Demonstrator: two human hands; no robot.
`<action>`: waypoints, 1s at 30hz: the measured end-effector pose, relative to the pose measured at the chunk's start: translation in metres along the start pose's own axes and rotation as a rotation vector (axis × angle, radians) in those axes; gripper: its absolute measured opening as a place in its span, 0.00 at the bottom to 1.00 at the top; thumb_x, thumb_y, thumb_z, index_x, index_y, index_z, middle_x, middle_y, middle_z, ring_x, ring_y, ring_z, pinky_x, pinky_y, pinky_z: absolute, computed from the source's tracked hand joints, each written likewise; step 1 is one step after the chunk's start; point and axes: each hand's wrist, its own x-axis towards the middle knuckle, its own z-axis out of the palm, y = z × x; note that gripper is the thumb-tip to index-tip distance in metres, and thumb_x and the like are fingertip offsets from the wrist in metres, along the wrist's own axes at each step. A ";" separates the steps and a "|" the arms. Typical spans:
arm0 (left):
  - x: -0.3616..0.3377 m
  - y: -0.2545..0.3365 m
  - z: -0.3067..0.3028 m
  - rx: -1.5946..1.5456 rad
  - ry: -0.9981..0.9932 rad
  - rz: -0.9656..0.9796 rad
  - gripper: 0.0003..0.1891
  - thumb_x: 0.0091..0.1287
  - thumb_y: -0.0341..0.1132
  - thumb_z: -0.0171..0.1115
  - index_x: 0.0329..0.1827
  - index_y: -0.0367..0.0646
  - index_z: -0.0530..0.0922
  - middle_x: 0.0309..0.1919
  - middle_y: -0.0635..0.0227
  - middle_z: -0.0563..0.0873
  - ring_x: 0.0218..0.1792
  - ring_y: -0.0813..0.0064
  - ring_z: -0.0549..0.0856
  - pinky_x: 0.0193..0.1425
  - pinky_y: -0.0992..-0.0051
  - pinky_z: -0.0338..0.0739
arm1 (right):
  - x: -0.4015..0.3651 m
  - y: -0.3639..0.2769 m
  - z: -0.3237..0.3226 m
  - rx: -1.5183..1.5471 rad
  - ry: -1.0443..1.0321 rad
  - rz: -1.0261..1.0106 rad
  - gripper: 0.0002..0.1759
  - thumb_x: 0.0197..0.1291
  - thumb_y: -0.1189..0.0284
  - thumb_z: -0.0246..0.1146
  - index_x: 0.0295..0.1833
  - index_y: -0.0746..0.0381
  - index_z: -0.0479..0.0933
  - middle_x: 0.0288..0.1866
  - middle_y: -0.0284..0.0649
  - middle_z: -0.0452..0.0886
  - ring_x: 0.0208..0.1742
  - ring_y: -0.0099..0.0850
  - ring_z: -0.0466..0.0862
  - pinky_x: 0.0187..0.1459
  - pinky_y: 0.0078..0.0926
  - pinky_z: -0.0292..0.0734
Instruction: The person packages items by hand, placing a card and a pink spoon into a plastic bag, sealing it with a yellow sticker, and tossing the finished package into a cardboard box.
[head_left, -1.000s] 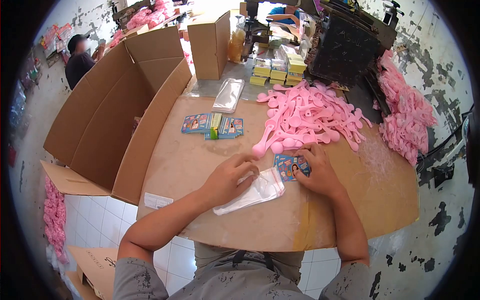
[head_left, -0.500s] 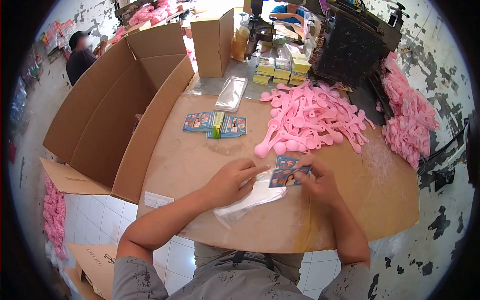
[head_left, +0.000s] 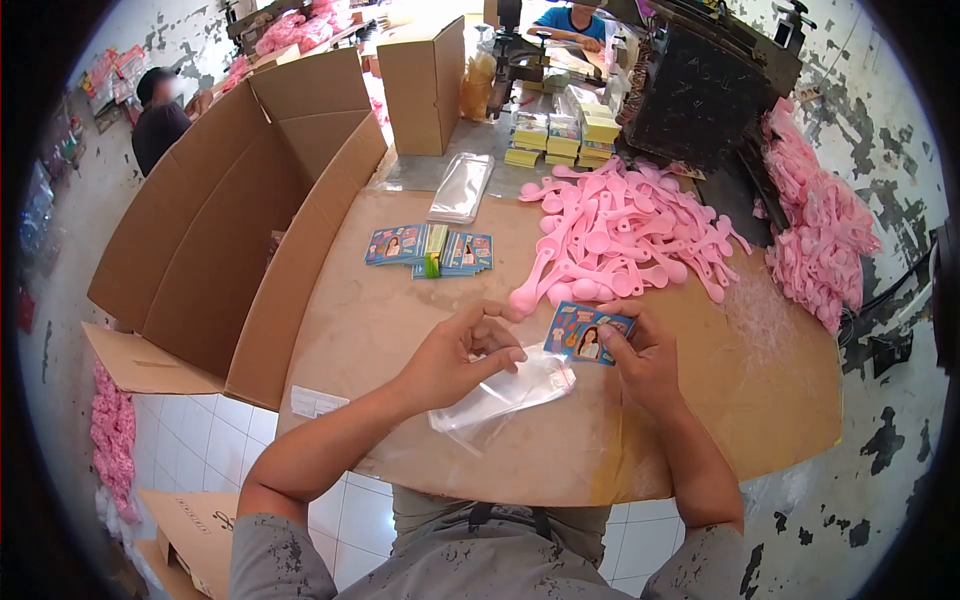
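My right hand [head_left: 645,360] pinches a blue printed card [head_left: 580,333] between thumb and fingers, its portrait side facing up. Just left of it is my left hand [head_left: 465,350], fingers loosely curled and apart, holding nothing. Beneath my left hand lies a stack of clear plastic bags [head_left: 505,395], its near end spread on the cardboard table cover. Ahead of both hands a heap of pink plastic measuring spoons [head_left: 620,235] covers the table. Bundled printed cards [head_left: 395,245] lie beyond my left hand, with a green band around part of them.
A large cardboard box [head_left: 190,240] stands open along the left table edge. More clear bags [head_left: 461,188] lie behind the cards. Stacked cards [head_left: 562,135] sit near a dark machine [head_left: 695,100]; pink bagged goods [head_left: 820,220] hang at right. Two people are at the back.
The two fanned cards in my right hand now show as one, tilted face up. My left hand has drawn back slightly from the cards, its fingers curling.
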 end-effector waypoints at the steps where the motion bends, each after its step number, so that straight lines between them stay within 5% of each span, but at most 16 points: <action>1: 0.000 0.004 0.001 -0.009 -0.009 -0.021 0.23 0.74 0.26 0.72 0.68 0.40 0.73 0.45 0.61 0.90 0.47 0.77 0.90 0.53 0.75 0.84 | -0.001 -0.002 0.002 0.012 0.012 -0.011 0.13 0.72 0.79 0.67 0.60 0.65 0.82 0.54 0.38 0.87 0.53 0.22 0.86 0.56 0.25 0.82; 6: -0.001 0.011 0.005 -0.048 -0.007 -0.066 0.29 0.72 0.25 0.73 0.73 0.40 0.70 0.41 0.62 0.92 0.45 0.78 0.91 0.52 0.75 0.85 | -0.006 -0.008 0.002 -0.174 -0.045 -0.077 0.15 0.71 0.80 0.68 0.62 0.64 0.81 0.54 0.38 0.87 0.53 0.23 0.87 0.56 0.26 0.82; 12: -0.007 0.012 0.012 0.115 -0.061 -0.021 0.29 0.73 0.25 0.72 0.74 0.39 0.70 0.44 0.59 0.94 0.47 0.77 0.92 0.52 0.75 0.86 | -0.003 -0.015 0.014 -0.552 -0.259 -0.420 0.16 0.68 0.78 0.72 0.60 0.63 0.82 0.47 0.40 0.88 0.51 0.24 0.87 0.50 0.27 0.82; 15: -0.009 0.016 0.015 0.180 -0.078 -0.002 0.28 0.73 0.25 0.71 0.74 0.38 0.71 0.44 0.59 0.93 0.49 0.77 0.91 0.52 0.76 0.87 | -0.016 -0.017 0.031 -0.065 -0.112 0.029 0.15 0.65 0.78 0.75 0.56 0.63 0.85 0.43 0.39 0.88 0.50 0.27 0.87 0.47 0.29 0.83; 18: -0.008 0.017 0.016 0.110 -0.009 -0.016 0.26 0.74 0.25 0.70 0.73 0.38 0.72 0.46 0.58 0.93 0.50 0.76 0.92 0.52 0.76 0.87 | -0.013 -0.005 0.023 0.001 -0.066 0.080 0.13 0.65 0.76 0.74 0.54 0.62 0.86 0.44 0.40 0.87 0.50 0.29 0.87 0.46 0.30 0.83; 24: -0.008 0.011 0.012 0.104 -0.027 -0.024 0.23 0.75 0.23 0.67 0.71 0.36 0.74 0.49 0.56 0.91 0.51 0.75 0.92 0.55 0.77 0.88 | 0.002 -0.016 0.013 -0.445 -0.544 -0.292 0.14 0.72 0.74 0.66 0.60 0.63 0.84 0.59 0.47 0.85 0.59 0.37 0.85 0.60 0.34 0.80; 27: -0.005 0.007 0.012 0.079 -0.012 -0.020 0.22 0.76 0.23 0.67 0.71 0.35 0.74 0.48 0.57 0.91 0.52 0.75 0.91 0.55 0.77 0.87 | 0.022 -0.006 0.003 -0.544 -0.167 -0.182 0.17 0.72 0.75 0.64 0.64 0.62 0.83 0.61 0.47 0.84 0.65 0.42 0.82 0.69 0.37 0.74; 30: -0.004 0.007 0.011 0.000 -0.005 -0.038 0.21 0.76 0.23 0.66 0.70 0.35 0.74 0.47 0.59 0.91 0.52 0.76 0.91 0.54 0.78 0.86 | 0.047 0.008 -0.017 -0.912 -0.057 -0.353 0.19 0.69 0.78 0.64 0.65 0.62 0.82 0.59 0.47 0.84 0.65 0.44 0.82 0.67 0.39 0.74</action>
